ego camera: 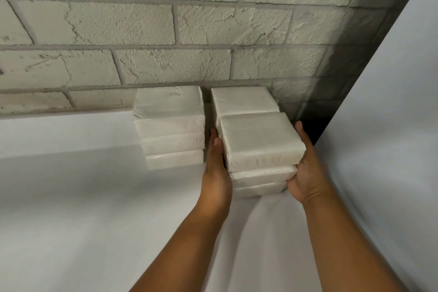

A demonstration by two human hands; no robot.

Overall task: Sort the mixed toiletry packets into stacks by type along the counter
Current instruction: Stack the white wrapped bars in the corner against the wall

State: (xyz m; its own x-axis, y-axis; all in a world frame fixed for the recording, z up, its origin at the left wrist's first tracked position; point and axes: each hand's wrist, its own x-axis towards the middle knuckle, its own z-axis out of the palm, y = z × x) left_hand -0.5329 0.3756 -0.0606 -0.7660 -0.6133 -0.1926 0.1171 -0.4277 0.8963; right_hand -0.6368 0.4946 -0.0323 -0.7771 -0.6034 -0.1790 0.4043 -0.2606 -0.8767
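White plastic-wrapped packets stand in stacks on the white counter (71, 197) near the brick wall. A front stack (260, 147) of three packets sits between my hands. My left hand (216, 168) presses flat against its left side, fingers straight. My right hand (305, 168) cups its right side, thumb up along the top packet; its fingers are hidden behind the stack. Directly behind stands another stack (244, 99) against the wall. To the left is a taller stack (169, 125) of several packets.
The rough brick wall (189, 31) runs along the back of the counter. A smooth white panel (391, 102) slants down the right side, leaving a dark corner gap (312, 125) behind the stacks.
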